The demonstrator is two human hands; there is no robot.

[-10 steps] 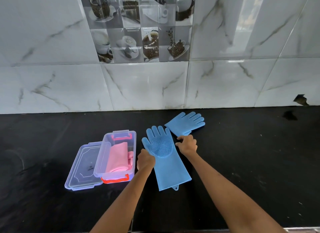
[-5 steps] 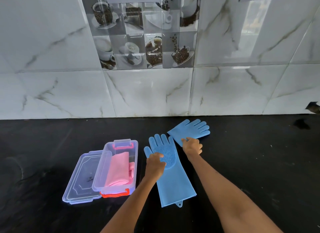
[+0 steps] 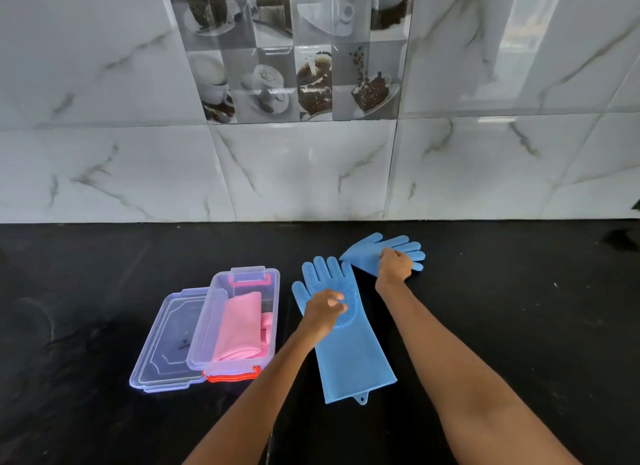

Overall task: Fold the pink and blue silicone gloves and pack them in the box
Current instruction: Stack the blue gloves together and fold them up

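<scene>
A long blue silicone glove (image 3: 349, 353) lies flat on the black counter, fingers toward the wall, bristled palm up. My left hand (image 3: 323, 314) rests on its palm with the fingers curled. A second blue glove (image 3: 367, 255) lies folded behind it, fingers pointing right. My right hand (image 3: 394, 267) is on top of that glove and grips it. The clear plastic box (image 3: 273, 291) with orange clips stands to the left and holds folded pink gloves (image 3: 240, 326).
The box's clear lid (image 3: 166, 347) lies upside down against the box's left side. The black counter (image 3: 519, 326) runs to a marble-tiled wall (image 3: 311, 170) just behind the gloves.
My left hand slid up from the long glove's left edge onto its palm. My right hand moved back and right from that glove's edge onto the folded glove.
</scene>
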